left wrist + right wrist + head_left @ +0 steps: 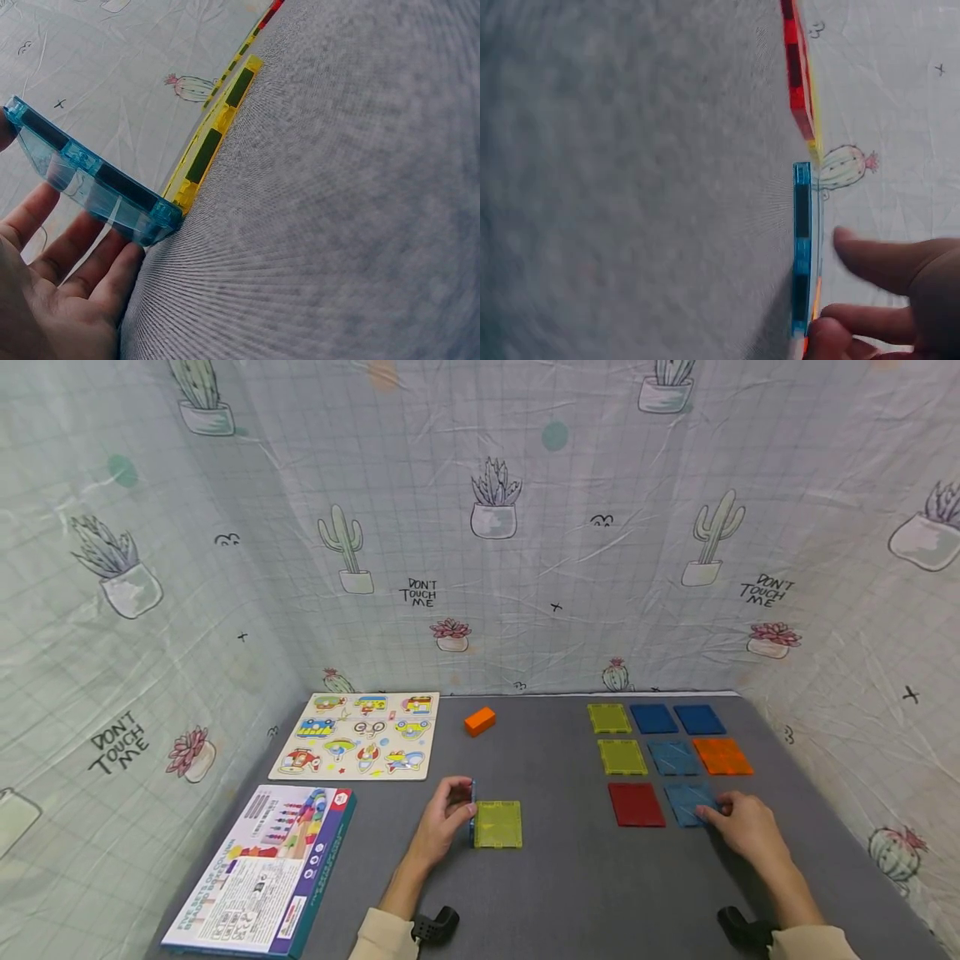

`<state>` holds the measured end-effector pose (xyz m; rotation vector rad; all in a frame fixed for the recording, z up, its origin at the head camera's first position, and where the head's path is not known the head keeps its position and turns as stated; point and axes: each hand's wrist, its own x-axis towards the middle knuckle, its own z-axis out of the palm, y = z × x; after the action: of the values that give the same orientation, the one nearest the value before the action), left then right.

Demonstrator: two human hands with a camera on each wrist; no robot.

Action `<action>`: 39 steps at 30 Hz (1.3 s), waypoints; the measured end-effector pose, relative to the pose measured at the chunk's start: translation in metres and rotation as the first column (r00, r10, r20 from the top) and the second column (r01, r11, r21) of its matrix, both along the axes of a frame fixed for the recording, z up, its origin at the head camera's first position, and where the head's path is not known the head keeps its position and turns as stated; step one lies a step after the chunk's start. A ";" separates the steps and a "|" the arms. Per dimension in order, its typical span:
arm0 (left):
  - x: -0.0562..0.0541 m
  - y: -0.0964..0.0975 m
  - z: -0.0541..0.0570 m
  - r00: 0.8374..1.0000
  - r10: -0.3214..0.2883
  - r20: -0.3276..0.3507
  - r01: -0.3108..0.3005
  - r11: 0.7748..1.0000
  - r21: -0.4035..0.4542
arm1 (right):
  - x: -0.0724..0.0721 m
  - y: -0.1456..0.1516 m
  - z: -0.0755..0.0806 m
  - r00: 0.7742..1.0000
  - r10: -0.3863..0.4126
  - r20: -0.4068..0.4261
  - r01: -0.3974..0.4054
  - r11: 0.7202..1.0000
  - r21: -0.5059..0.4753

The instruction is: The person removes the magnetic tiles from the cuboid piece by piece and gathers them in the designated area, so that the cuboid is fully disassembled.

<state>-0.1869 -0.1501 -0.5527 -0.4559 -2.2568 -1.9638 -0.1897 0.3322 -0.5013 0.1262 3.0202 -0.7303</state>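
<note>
My left hand (441, 820) holds a blue magnetic tile (94, 171) on edge, thumb on one side and fingers spread behind it. Its lower edge meets the left side of a yellow magnetic tile (498, 824) lying flat on the table. Over at the right, my right hand (746, 827) is at the near right corner of a light blue tile (687, 803), which lies flat. In the right wrist view, the thumb (877, 259) hovers just off that tile's face, while fingertips (828, 336) are at its end.
Around the light blue tile lie a red tile (636, 804), an orange tile (723, 756) and several blue and yellow ones in rows. An orange block (480, 721) stands at the back. On the left are a wooden puzzle board (401, 760) and a boxed toy (258, 868).
</note>
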 end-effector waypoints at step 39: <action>0.001 0.000 0.001 1.000 0.004 0.009 -0.004 1.000 -0.004 | -0.018 -0.139 0.068 0.960 0.056 -0.274 -0.120 0.967 -0.223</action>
<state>-0.1862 -0.1499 -0.5515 -0.4430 -2.2652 -1.9638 -0.2081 0.1934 -0.4329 -0.1243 3.1218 -1.1808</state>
